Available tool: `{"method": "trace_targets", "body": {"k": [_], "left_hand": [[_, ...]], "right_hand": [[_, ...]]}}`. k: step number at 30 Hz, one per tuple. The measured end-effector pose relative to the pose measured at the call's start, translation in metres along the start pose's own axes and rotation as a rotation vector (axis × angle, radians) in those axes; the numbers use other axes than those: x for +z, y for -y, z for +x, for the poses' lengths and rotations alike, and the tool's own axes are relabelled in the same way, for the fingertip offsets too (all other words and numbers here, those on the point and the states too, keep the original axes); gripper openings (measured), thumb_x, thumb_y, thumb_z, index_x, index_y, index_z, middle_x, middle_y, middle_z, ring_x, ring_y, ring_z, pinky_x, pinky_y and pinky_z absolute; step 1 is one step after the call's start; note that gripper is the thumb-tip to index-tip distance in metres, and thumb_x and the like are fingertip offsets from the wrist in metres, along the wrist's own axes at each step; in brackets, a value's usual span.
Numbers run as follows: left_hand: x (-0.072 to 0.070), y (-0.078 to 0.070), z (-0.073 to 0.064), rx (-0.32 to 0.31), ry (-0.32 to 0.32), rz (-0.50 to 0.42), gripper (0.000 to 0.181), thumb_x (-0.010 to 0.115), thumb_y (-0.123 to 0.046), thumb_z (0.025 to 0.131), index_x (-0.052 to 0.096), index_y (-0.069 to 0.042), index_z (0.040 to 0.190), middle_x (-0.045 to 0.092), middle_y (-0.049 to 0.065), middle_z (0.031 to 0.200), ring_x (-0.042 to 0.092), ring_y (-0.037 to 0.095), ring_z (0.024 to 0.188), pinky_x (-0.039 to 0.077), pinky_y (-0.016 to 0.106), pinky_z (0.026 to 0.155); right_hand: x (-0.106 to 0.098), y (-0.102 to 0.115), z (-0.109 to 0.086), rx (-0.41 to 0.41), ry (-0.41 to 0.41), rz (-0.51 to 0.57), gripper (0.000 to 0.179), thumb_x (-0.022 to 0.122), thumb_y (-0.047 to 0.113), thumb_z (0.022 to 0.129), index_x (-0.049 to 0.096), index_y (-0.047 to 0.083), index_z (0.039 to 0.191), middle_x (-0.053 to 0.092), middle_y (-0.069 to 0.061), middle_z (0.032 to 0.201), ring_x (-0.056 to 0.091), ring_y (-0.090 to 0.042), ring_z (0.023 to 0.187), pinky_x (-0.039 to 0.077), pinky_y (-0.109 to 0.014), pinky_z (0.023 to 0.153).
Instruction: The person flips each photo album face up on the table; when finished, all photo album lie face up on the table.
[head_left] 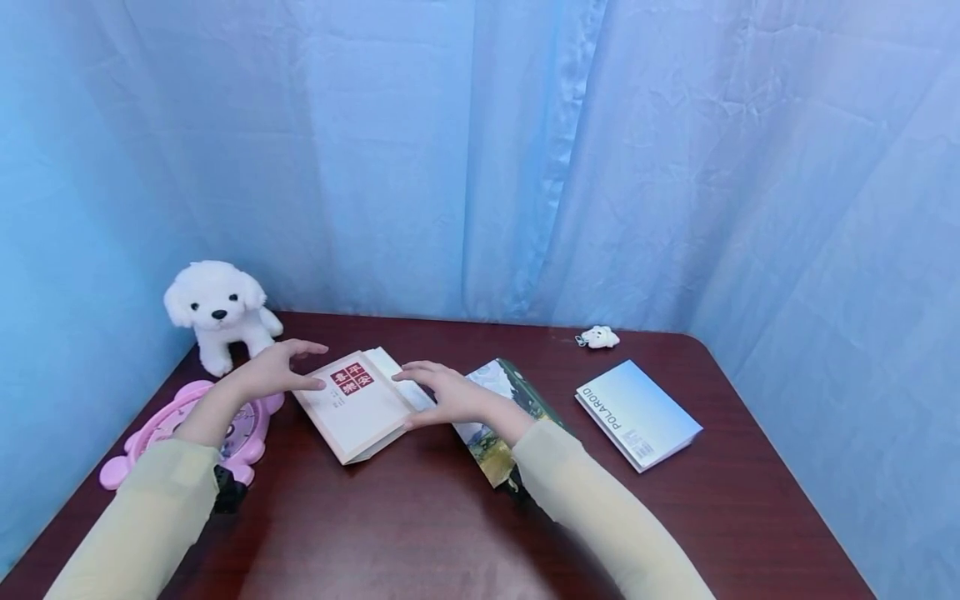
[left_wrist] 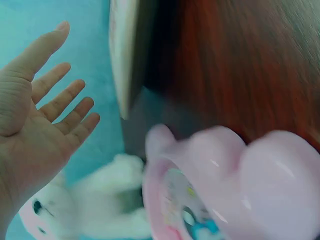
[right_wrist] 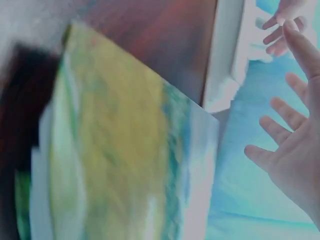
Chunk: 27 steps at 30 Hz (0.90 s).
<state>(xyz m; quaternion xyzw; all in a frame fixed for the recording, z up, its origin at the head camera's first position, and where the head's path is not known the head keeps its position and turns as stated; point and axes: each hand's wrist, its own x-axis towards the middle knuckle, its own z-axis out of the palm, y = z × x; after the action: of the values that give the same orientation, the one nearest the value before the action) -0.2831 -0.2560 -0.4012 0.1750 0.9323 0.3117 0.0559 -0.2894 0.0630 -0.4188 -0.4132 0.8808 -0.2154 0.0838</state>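
A cream book [head_left: 367, 417] with a red square of Chinese characters lies at a slant left of the table's middle. My left hand [head_left: 270, 372] is at its left side, fingers apart and thumb by the cover's edge. On the other side, my right hand [head_left: 452, 395] reaches toward the book's right edge, its fingers spread. Both wrist views show the left palm [left_wrist: 45, 115] and the right palm [right_wrist: 300, 155] with nothing gripped. Whether the fingertips touch the book cannot be told. Under the right forearm lies a book with a painted landscape cover [head_left: 491, 454], partly hidden.
A white plush dog [head_left: 217, 304] stands at the back left, behind a pink clock [head_left: 251, 450] partly covered by the left arm. To the right lie a blue-white POLAROID book [head_left: 641, 412] and a small white plush charm [head_left: 600, 337]. Pale blue curtains [head_left: 390, 167] surround the table.
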Motion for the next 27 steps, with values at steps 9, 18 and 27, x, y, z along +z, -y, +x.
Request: {"method": "trace_targets", "body": {"k": [9,18,27], "left_hand": [[0.002,-0.043,0.006,0.114,-0.054,0.052,0.063,0.076,-0.025,0.079,0.052,-0.003,0.133,0.050,0.021,0.135,0.043,0.042,0.125,0.036,0.056,0.102],[0.011,-0.075,0.012,0.203,-0.078,-0.001,0.066,0.078,-0.029,0.077,0.052,-0.007,0.134,0.054,0.013,0.133,0.047,0.030,0.126,0.037,0.049,0.103],[0.032,-0.107,0.019,0.217,-0.063,-0.052,0.084,0.079,-0.039,0.074,0.040,-0.013,0.143,0.044,0.008,0.144,0.041,0.029,0.131,0.038,0.047,0.103]], "right_hand": [[-0.036,0.004,-0.035,-0.019,-0.023,0.019,0.075,0.074,0.042,0.079,0.041,0.024,0.144,0.032,-0.001,0.151,0.027,-0.018,0.140,0.033,-0.043,0.108],[-0.059,-0.008,-0.074,-0.033,-0.089,-0.024,0.073,0.075,0.040,0.080,0.041,0.027,0.143,0.032,0.002,0.151,0.027,-0.014,0.140,0.035,-0.043,0.106],[-0.073,-0.024,-0.122,-0.005,-0.165,-0.020,0.076,0.077,0.036,0.078,0.038,0.031,0.144,0.030,0.008,0.151,0.030,-0.015,0.138,0.038,-0.046,0.104]]}}
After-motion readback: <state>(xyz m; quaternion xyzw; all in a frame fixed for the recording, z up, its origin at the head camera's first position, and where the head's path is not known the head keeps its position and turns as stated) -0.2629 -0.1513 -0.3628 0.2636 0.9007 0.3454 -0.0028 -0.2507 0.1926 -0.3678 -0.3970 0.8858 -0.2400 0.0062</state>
